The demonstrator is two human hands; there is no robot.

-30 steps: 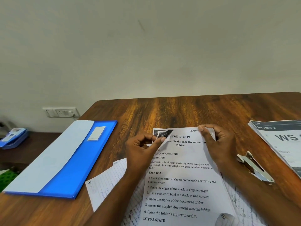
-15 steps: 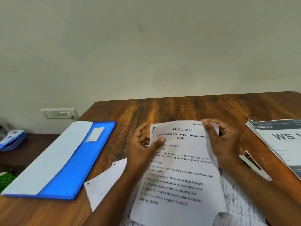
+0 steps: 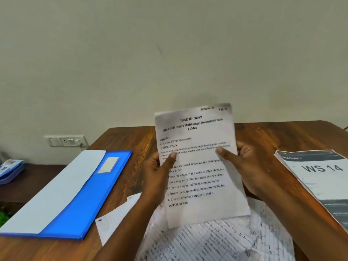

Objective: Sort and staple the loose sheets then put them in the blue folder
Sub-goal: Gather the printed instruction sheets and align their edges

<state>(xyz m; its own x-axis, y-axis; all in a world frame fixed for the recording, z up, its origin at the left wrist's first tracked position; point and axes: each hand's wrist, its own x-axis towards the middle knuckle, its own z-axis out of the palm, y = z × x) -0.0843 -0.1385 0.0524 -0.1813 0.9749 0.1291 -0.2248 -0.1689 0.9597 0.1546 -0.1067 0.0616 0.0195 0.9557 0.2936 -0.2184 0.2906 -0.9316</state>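
A printed sheet (image 3: pixel 197 166) headed "TASK ID: 3649" stands lifted, nearly upright, above the table. My left hand (image 3: pixel 158 172) grips its left edge with the thumb on the front. My right hand (image 3: pixel 243 162) grips its right edge the same way. Under it, several handwritten lined sheets (image 3: pixel 207 242) lie spread at the near edge. The blue folder (image 3: pixel 79 200) lies on the left of the table with a white flap (image 3: pixel 56 189) across it. The stapler is hidden behind the sheet and my right hand.
A printed booklet marked "WS 14" (image 3: pixel 320 178) lies at the right edge of the wooden table (image 3: pixel 273 136). A wall socket (image 3: pixel 65 141) sits at the back left. A lower side surface on the left holds a small blue item (image 3: pixel 10 169).
Both hands have lifted the printed sheet off the table and tipped it upright. Their grips slid from its top corners to its side edges. The stapler has gone out of sight.
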